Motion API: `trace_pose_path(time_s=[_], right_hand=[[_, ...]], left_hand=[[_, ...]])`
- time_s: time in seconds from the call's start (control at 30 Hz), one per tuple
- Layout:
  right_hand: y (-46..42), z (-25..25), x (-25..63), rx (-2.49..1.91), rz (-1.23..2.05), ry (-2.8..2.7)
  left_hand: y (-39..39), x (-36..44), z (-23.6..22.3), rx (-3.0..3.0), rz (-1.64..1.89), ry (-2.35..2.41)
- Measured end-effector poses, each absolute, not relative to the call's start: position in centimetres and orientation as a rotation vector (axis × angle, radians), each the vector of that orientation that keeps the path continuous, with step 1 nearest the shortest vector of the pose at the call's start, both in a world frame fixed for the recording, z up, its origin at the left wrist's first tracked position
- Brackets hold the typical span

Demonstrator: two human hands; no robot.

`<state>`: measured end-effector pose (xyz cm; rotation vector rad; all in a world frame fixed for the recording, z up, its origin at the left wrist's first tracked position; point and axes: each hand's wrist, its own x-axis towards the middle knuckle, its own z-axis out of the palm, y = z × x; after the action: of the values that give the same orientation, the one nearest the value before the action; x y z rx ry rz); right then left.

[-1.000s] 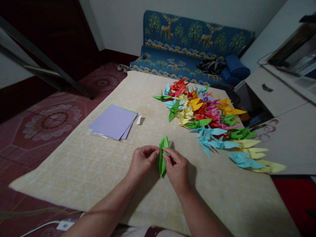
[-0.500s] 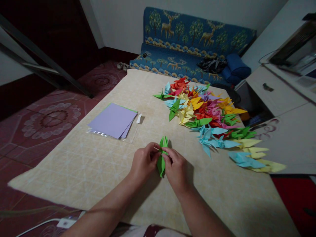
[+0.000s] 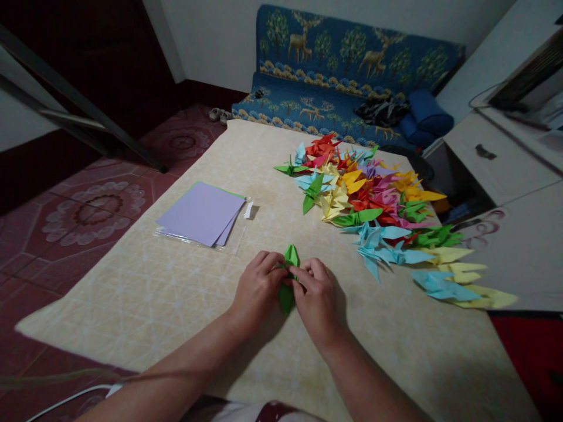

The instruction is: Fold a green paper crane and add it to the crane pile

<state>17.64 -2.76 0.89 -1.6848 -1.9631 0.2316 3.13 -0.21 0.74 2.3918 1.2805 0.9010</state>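
Between my two hands is a folded green origami paper [image 3: 287,298], long and narrow with pointed ends. My left hand [image 3: 260,282] grips its left side near the middle, fingers curled in. From the right, my right hand [image 3: 317,293] pinches the same part, with thumb and index finger on the paper. The fingers of both hands meet over its middle and hide the folds there. Its upper tip shows beyond the fingers and its lower tip points toward me.
Many-coloured folded paper cranes [image 3: 360,193] lie heaped at the table's right and far side. A stack of purple paper sheets [image 3: 202,211] rests on a clear plastic sleeve at the left, beside a small white scrap [image 3: 248,210]. A patterned blue sofa [image 3: 325,105] stands behind the table [image 3: 145,305].
My fingers have closed further over the middle of the green paper. Its two upper points, apart before, now look closer together. The view has shifted slightly.
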Motion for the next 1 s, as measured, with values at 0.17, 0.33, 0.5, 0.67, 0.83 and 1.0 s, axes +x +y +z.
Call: trace_pose_path(time_s=[0.17, 0.33, 0.5, 0.67, 0.83, 1.0], right_hand=[[-3.4, 0.5, 17.6, -1.542, 0.04, -2.112], [-4.7, -0.5, 17.5, -1.512, -0.117, -2.316], [-3.9, 0.0, 17.5, -1.588, -0.031, -2.396], [-1.8, 1.2, 17.8, -1.669, 0.127, -2.455], [-1.5, 1.1, 17.9, -1.705, 0.126, -2.5], [-3.4, 0.7, 17.3, -1.723, 0.075, -2.491]], left_hand=[[-0.6, 2.6, 0.4, 2.554, 0.879, 1.075], [-0.8, 2.0, 0.1, 2.643, 0.774, 1.034], [-0.1, 2.4, 0.2, 2.666, 0.613, 1.149], [1.5, 2.8, 0.9, 2.639, 0.462, 1.218], [1.5, 2.6, 1.0, 2.659, 0.397, 1.295], [-0.7, 1.6, 0.8, 2.749, 0.351, 1.261]])
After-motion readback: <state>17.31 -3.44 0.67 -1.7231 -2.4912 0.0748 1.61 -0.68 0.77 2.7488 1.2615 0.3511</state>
